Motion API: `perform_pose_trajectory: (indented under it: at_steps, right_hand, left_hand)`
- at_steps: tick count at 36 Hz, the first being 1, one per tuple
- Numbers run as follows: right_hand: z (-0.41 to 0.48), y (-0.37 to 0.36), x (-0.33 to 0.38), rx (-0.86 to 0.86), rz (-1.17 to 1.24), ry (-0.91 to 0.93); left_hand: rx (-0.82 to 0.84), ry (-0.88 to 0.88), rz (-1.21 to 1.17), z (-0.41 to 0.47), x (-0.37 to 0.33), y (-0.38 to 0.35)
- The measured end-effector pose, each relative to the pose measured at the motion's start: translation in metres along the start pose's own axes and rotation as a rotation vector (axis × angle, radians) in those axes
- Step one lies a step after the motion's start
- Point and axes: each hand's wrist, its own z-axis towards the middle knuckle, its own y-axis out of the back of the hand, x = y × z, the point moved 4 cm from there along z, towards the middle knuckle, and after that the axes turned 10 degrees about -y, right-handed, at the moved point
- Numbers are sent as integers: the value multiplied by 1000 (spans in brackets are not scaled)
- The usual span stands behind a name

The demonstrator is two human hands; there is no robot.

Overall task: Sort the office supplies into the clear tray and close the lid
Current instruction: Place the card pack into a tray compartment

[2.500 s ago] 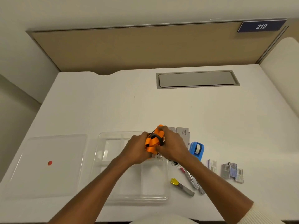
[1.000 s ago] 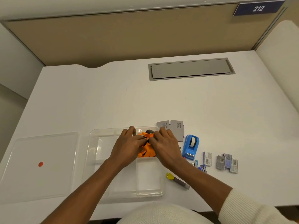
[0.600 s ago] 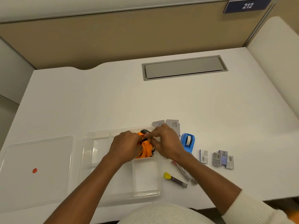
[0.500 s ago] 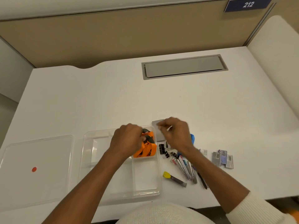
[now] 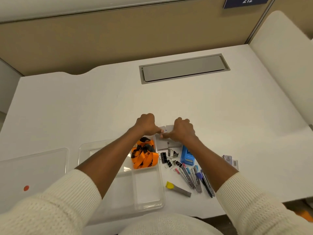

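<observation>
The clear tray (image 5: 149, 205) lies at the desk's front edge, with orange lanyards (image 5: 145, 156) bundled in its back right compartment. Just behind the tray's back right corner, my left hand (image 5: 146, 124) and my right hand (image 5: 183, 130) both pinch a small stack of grey cards (image 5: 166, 143). Right of the tray lie black binder clips (image 5: 166, 158), a blue tape dispenser (image 5: 186, 155), several pens and clips (image 5: 194, 178), a yellow-tipped clip (image 5: 177, 189) and small staple boxes (image 5: 231, 161). The clear lid (image 5: 33, 172), marked with a red dot, lies flat left of the tray.
A grey cable hatch (image 5: 183, 68) is set into the white desk (image 5: 84, 107) behind my hands. A tan partition (image 5: 118, 34) closes the back and a white panel (image 5: 284, 53) the right side.
The orange lanyards went from both hands down into the tray's back right compartment and were let go. Both hands then moved back and right onto the grey cards.
</observation>
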Motion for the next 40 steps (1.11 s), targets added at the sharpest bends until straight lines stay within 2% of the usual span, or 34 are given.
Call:
perform_pose_trajectory:
  at_steps: [6, 11, 17, 22, 26, 32, 40]
  right_hand:
    - [1, -7, 13, 61, 127, -41]
    - [7, -10, 17, 123, 329, -42]
    - [10, 0, 13, 53, 432, 19]
    - [4, 24, 7, -43, 523, 74]
    - [-13, 49, -3, -84, 615, 85]
    - [-63, 65, -20, -72, 674, 120]
    - [-141, 20, -20, 75, 564, 153]
  left_hand:
    - [51, 20, -247, 12, -11, -7]
    - [-13, 69, -364, 11, -9, -11]
    - [-138, 23, -475, 4, -5, -7]
    - [-290, -98, -370, -23, -6, 7]
    - [-390, -274, -271, -70, -7, 10]
    - [-275, -367, -185, -112, 16, -23]
    - [-247, -487, 74, -115, 34, -44]
